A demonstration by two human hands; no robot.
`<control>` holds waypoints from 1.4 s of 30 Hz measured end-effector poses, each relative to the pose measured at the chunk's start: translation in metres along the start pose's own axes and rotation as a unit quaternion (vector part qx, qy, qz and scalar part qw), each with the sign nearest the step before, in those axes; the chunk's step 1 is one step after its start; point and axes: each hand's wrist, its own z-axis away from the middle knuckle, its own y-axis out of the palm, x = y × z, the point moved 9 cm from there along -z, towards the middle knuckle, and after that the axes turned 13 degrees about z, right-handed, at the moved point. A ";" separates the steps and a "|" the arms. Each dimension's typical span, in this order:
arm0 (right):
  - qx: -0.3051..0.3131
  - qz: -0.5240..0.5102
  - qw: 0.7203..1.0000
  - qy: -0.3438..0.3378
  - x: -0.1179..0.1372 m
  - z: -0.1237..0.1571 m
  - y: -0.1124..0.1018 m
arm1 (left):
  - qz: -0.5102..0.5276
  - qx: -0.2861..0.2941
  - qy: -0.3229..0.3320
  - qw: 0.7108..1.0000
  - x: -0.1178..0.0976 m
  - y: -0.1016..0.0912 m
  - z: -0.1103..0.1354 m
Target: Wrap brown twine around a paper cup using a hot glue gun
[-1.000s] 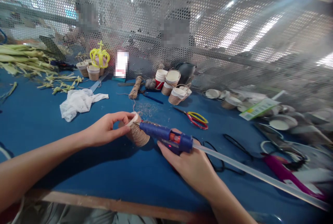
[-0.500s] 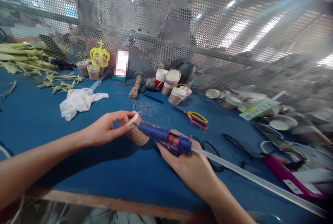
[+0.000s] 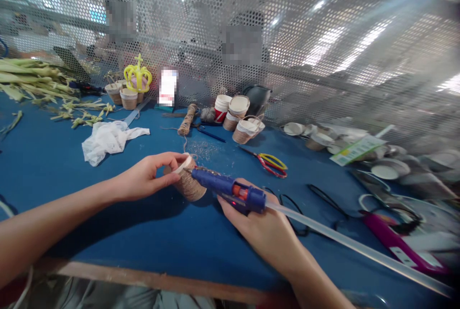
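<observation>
Cup [image 3: 193, 187] is pinched by its pale rim in the left hand [image 3: 155, 176] over the blue table [image 3: 151, 239], body jutting right of the grip, mouth up-left, base down-right! Glue gun [image 3: 218, 183] is gripped by the right hand [image 3: 262, 230], nozzle trained left on the rim, long axis slanting. Behind, more cups [image 3: 244, 132] are grouped, contents unclear.

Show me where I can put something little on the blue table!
Bare blue tabletop lies between the twine-wrapped cup and the wooden edge, and between the white cloth and left forearm. It's crowded at right, around the purple thing, and behind, along the mesh.
</observation>
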 end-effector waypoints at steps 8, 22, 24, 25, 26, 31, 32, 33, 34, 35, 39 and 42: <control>0.000 0.012 1.000 -0.010 0.005 -0.003 -0.006 | -0.005 0.006 0.001 1.000 0.001 0.000 0.001; 0.001 0.110 0.992 -0.067 0.001 -0.004 -0.007 | -0.034 0.056 0.015 0.998 -0.006 0.004 0.001; -0.004 0.106 0.991 -0.082 0.004 -0.003 -0.008 | -0.038 0.064 0.019 0.997 -0.006 0.005 0.002; -0.003 0.098 0.992 -0.085 0.005 -0.003 -0.009 | -0.040 0.067 0.021 0.997 -0.006 0.005 0.002; -0.002 0.085 0.993 -0.083 0.005 -0.004 -0.009 | -0.043 0.070 0.022 0.996 -0.006 0.004 0.003; -0.012 0.020 1.000 -0.005 -0.006 -0.010 -0.014 | -0.054 0.084 0.025 0.995 -0.006 0.004 0.003; -0.017 0.014 1.000 0.006 -0.008 -0.010 -0.015 | -0.055 0.085 0.026 0.995 -0.006 0.004 0.003; -0.020 0.010 1.000 0.011 -0.008 -0.010 -0.015 | -0.055 0.085 0.027 0.994 -0.006 0.004 0.003; -0.023 0.007 1.000 0.011 -0.008 -0.009 -0.014 | -0.055 0.085 0.028 0.994 -0.006 0.004 0.002; -0.024 0.005 1.000 0.009 -0.008 -0.008 -0.013 | -0.054 0.085 0.029 0.995 -0.005 0.004 0.002; -0.015 0.008 1.000 -0.008 -0.005 -0.004 -0.009 | -0.048 0.080 0.027 0.995 -0.004 0.004 0.002; -0.027 0.001 1.000 -0.002 -0.007 -0.005 -0.012 | -0.051 0.082 0.025 0.995 -0.005 0.004 0.003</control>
